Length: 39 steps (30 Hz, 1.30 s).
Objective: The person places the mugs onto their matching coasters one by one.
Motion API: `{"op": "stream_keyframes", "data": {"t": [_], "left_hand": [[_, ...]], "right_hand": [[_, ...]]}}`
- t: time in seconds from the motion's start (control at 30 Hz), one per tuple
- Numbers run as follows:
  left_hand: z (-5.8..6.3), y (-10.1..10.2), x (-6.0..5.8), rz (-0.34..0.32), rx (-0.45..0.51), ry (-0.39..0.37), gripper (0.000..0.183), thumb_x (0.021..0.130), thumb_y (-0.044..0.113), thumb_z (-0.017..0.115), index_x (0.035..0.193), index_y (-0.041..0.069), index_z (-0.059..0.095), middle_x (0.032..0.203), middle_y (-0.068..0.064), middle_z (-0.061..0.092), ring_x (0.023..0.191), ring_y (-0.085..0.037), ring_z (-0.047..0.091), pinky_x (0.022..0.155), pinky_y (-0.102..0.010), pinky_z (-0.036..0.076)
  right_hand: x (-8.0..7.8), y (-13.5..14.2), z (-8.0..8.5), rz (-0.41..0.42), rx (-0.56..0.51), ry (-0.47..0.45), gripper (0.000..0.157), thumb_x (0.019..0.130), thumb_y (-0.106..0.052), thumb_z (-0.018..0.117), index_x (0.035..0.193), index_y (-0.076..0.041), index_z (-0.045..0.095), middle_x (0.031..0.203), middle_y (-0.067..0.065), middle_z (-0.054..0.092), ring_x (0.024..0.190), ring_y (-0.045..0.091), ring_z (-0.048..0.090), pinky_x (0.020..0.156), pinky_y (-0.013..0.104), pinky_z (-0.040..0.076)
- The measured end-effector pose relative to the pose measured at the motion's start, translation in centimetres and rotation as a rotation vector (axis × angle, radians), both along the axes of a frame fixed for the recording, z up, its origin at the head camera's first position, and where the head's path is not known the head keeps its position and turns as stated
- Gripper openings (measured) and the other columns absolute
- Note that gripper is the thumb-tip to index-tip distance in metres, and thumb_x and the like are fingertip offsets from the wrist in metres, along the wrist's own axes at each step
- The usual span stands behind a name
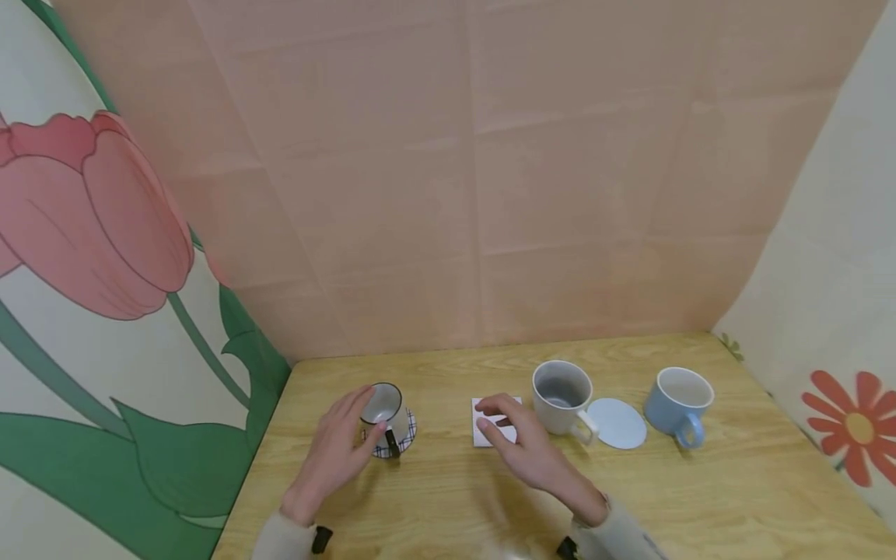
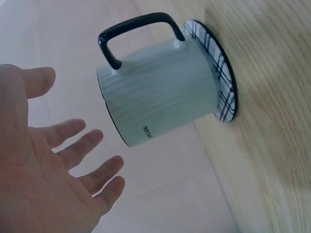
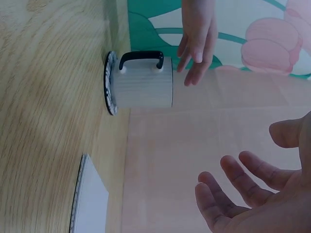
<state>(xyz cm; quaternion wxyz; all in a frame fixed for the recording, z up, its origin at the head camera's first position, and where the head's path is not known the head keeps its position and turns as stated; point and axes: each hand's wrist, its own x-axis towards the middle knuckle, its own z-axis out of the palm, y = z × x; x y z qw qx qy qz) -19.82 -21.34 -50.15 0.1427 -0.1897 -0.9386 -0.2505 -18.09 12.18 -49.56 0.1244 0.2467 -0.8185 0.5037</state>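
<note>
A white mug (image 1: 384, 405) with a black rim and black handle stands upright on a round plaid coaster (image 1: 411, 432) at the left of the table. Just beside and above its rim hovers my left hand (image 1: 334, 445), fingers spread; the left wrist view shows a gap between the fingertips and the mug (image 2: 158, 92). My right hand (image 1: 530, 453) hangs over a square white coaster (image 1: 483, 434), its fingers loosely bent with nothing between them. Close to the right of that hand is a larger white mug (image 1: 560, 397), its handle toward me.
Right of the white mug lies a round pale-blue coaster (image 1: 617, 424). Beyond it stands a light-blue mug (image 1: 677, 403) with its handle toward me. A pink cloth backdrop (image 1: 448, 194) rises behind the wooden table (image 1: 434, 505), with flower-printed panels at both sides.
</note>
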Motion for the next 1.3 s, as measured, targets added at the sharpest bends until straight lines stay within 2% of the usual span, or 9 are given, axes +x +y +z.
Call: {"op": "stream_keyframes", "data": {"t": [0.1, 0.23, 0.47, 0.63, 0.87, 1.0, 1.13, 1.3], "left_hand": [[0.2, 0.3, -0.1, 0.005, -0.011, -0.011, 0.063, 0.105, 0.032, 0.069, 0.158, 0.005, 0.05, 0.162, -0.014, 0.051, 0.149, -0.039, 0.048, 0.12, -0.067, 0.04], [0.2, 0.6, -0.2, 0.004, -0.015, -0.021, 0.064, 0.105, 0.033, 0.07, 0.159, 0.006, 0.049, 0.163, -0.013, 0.05, 0.15, -0.039, 0.047, 0.12, -0.068, 0.038], [0.4, 1.3, -0.3, -0.009, -0.01, -0.04, 0.064, 0.106, 0.036, 0.068, 0.16, 0.008, 0.048, 0.165, -0.012, 0.048, 0.152, -0.038, 0.045, 0.122, -0.068, 0.037], [0.7, 1.8, -0.3, -0.021, -0.013, -0.034, 0.065, 0.107, 0.042, 0.064, 0.161, 0.01, 0.047, 0.166, -0.012, 0.047, 0.152, -0.038, 0.044, 0.121, -0.068, 0.037], [0.4, 2.6, -0.6, -0.026, -0.019, -0.037, 0.065, 0.108, 0.045, 0.061, 0.162, 0.01, 0.045, 0.166, -0.011, 0.047, 0.153, -0.039, 0.044, 0.122, -0.068, 0.035], [0.4, 3.2, -0.6, -0.039, -0.011, -0.052, 0.067, 0.109, 0.048, 0.06, 0.162, 0.009, 0.046, 0.166, -0.011, 0.047, 0.154, -0.038, 0.043, 0.123, -0.067, 0.035], [0.5, 3.8, -0.6, -0.061, 0.0, -0.056, 0.069, 0.108, 0.05, 0.059, 0.162, 0.01, 0.045, 0.166, -0.011, 0.047, 0.154, -0.038, 0.042, 0.122, -0.067, 0.036], [0.5, 4.2, -0.7, -0.082, 0.019, -0.036, 0.068, 0.108, 0.047, 0.061, 0.162, 0.01, 0.045, 0.165, -0.012, 0.048, 0.152, -0.038, 0.045, 0.121, -0.065, 0.038]], "right_hand": [[0.2, 0.5, 0.0, -0.008, 0.003, 0.001, 0.02, 0.105, -0.012, 0.067, 0.124, -0.004, 0.069, 0.121, 0.014, 0.073, 0.113, 0.032, 0.072, 0.093, 0.052, 0.063], [0.4, 1.1, 0.1, -0.036, 0.016, 0.004, 0.018, 0.105, -0.012, 0.068, 0.123, -0.011, 0.07, 0.12, 0.007, 0.074, 0.113, 0.028, 0.072, 0.092, 0.048, 0.063], [0.7, 2.6, 0.0, -0.065, 0.017, 0.049, 0.017, 0.104, -0.009, 0.069, 0.121, -0.012, 0.071, 0.118, 0.003, 0.074, 0.108, 0.029, 0.073, 0.088, 0.043, 0.064], [0.9, 3.8, -0.4, -0.083, 0.03, 0.036, 0.017, 0.105, -0.009, 0.068, 0.121, -0.014, 0.07, 0.119, 0.0, 0.073, 0.107, 0.022, 0.071, 0.089, 0.039, 0.063], [1.2, 4.8, -1.0, -0.109, 0.047, 0.049, 0.017, 0.104, -0.008, 0.068, 0.121, -0.012, 0.07, 0.119, 0.0, 0.074, 0.108, 0.025, 0.073, 0.088, 0.045, 0.065], [1.5, 5.3, -1.2, -0.136, 0.059, 0.057, 0.018, 0.104, -0.008, 0.068, 0.122, -0.012, 0.071, 0.119, 0.0, 0.075, 0.106, 0.026, 0.073, 0.089, 0.043, 0.064], [1.5, 5.8, -1.3, -0.159, 0.053, 0.076, 0.019, 0.103, -0.006, 0.069, 0.122, -0.01, 0.072, 0.118, 0.001, 0.076, 0.103, 0.021, 0.073, 0.087, 0.037, 0.064], [1.2, 6.1, -1.1, -0.148, 0.041, 0.135, 0.02, 0.101, 0.0, 0.069, 0.121, -0.005, 0.071, 0.117, 0.006, 0.075, 0.101, 0.02, 0.073, 0.084, 0.034, 0.065]]}}
